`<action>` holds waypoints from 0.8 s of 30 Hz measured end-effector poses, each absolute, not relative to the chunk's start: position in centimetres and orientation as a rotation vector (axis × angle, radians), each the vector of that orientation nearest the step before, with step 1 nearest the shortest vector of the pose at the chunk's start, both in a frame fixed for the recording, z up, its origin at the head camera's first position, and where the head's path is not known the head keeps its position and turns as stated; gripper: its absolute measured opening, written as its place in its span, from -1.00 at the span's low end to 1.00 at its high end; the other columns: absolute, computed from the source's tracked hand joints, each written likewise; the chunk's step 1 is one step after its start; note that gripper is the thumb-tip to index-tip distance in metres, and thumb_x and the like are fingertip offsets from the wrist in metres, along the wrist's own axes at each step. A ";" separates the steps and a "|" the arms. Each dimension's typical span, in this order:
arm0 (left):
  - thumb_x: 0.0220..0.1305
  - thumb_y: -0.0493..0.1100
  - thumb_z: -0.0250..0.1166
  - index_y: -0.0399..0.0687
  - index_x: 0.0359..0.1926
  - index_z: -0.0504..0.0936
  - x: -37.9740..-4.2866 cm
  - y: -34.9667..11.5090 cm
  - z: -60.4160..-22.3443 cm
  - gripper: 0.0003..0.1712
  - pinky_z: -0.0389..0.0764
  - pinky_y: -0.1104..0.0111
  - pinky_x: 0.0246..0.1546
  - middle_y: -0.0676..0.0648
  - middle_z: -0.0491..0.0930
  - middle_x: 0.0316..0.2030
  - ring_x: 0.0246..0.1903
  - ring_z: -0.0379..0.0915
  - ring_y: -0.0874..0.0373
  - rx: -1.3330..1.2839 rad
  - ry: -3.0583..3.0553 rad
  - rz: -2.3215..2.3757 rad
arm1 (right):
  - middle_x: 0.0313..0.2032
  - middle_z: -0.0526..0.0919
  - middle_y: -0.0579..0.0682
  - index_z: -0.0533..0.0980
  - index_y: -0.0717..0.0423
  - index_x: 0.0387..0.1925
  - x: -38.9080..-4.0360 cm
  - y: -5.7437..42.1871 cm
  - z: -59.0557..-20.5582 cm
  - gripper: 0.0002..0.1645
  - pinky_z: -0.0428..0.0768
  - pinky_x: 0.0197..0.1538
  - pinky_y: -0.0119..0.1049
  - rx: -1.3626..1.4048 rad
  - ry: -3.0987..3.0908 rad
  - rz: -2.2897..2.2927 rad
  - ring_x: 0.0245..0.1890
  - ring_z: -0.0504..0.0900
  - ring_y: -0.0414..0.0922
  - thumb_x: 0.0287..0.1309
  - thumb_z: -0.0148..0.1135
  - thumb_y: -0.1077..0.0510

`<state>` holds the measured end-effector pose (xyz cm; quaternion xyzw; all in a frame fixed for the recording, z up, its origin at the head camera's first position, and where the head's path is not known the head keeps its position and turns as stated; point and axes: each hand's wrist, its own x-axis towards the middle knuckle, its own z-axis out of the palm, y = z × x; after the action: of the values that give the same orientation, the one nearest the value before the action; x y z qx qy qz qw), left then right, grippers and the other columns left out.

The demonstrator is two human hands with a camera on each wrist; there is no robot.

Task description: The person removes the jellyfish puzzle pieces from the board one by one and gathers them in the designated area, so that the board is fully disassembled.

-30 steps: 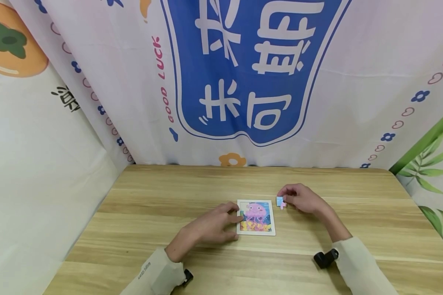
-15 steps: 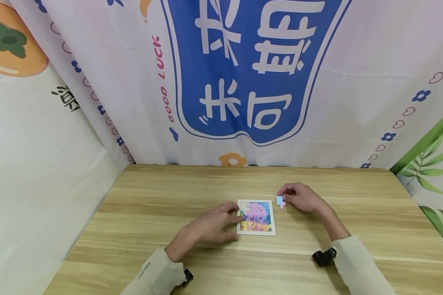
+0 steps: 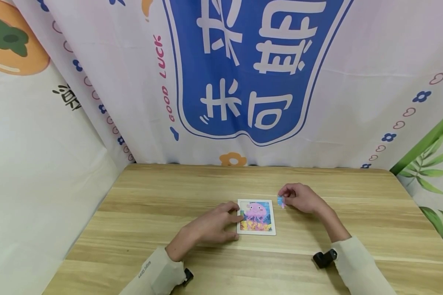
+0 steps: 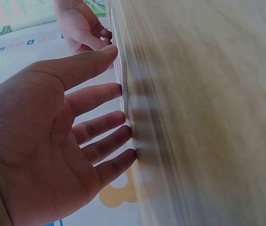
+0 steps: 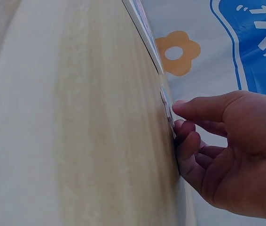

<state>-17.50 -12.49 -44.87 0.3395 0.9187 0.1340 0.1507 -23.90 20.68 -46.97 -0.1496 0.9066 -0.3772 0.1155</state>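
Observation:
A square jigsaw puzzle with a white frame lies on the table, showing a pink jellyfish over yellow coral. Its upper left corner is a bare pale patch. My left hand rests at the frame's left side with fingers spread; in the left wrist view the thumb reaches over the board and the fingertips line its edge. To the right of the frame, my right hand pinches a small blue and pink puzzle piece. From the right wrist, this piece appears nearly edge-on, close over the wood, partly hidden by the fingers.
The wooden table ends at the back against a hanging white curtain with a blue printed emblem. A pale cloth hangs on the left side. Black wrist cameras sit on both sleeves.
The puzzle piece has turned and tilted slightly in my right hand, so less of it shows beside the fingers. My left hand has stayed at the frame.

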 end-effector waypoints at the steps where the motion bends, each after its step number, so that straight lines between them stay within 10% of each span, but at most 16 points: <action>1: 0.46 0.09 0.43 0.07 0.49 0.56 -17.5 -12.5 -44.9 -0.34 0.48 0.11 0.52 -0.10 0.39 0.51 0.50 0.35 0.00 0.975 2.638 0.386 | -0.20 0.70 0.07 0.69 0.20 -0.05 -23.9 20.7 -47.0 -0.83 0.54 -0.16 -0.33 -0.441 2.652 -1.104 -0.21 0.54 -0.09 0.39 0.29 0.34; 24: 0.46 0.11 0.43 0.08 0.50 0.55 -17.8 -12.4 -45.3 -0.33 0.46 0.09 0.55 -0.10 0.38 0.52 0.51 0.34 -0.02 0.986 2.640 0.375 | -0.19 0.73 0.08 0.68 0.25 -0.03 -23.4 19.4 -46.3 -0.82 0.57 -0.19 -0.36 -0.539 2.677 -1.106 -0.25 0.57 -0.12 0.37 0.34 0.31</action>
<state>-17.79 -12.45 -45.30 0.3430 0.9183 0.1303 0.1487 -23.44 19.41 -46.26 -0.1821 0.9043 -0.3736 0.0975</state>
